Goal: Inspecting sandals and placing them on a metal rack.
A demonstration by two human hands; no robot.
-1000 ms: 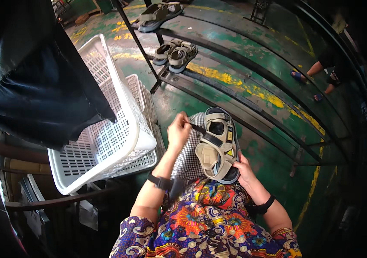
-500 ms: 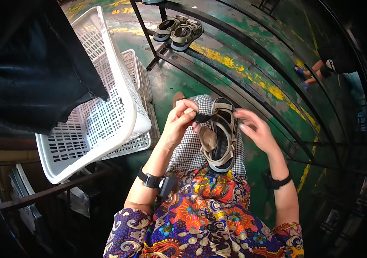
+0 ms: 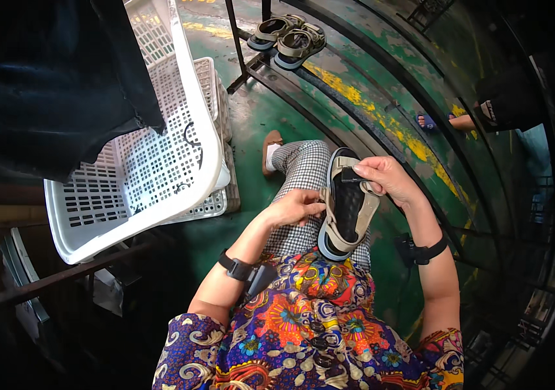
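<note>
A beige sandal with a black footbed lies on my lap, its toe end pointing away from me. My right hand is closed at its far right side, thumb and fingers pinching a black strap piece by the front band. My left hand is at the sandal's left edge, fingertips pressed together on the side strap; its curled fingers are partly hidden. The beige straps stand spread apart, so the footbed shows between them.
A white plastic basket stands on the left, with thin black curved pieces inside. Black sheet material hangs over it. Ahead, a black metal rack carries a pair of beige sandals. Another person's foot shows beyond the rack.
My left hand has let go of the black strap and moved nearer, to the sandal's side. My right hand, open before, now pinches a black strap piece. Black pieces now show in the basket.
</note>
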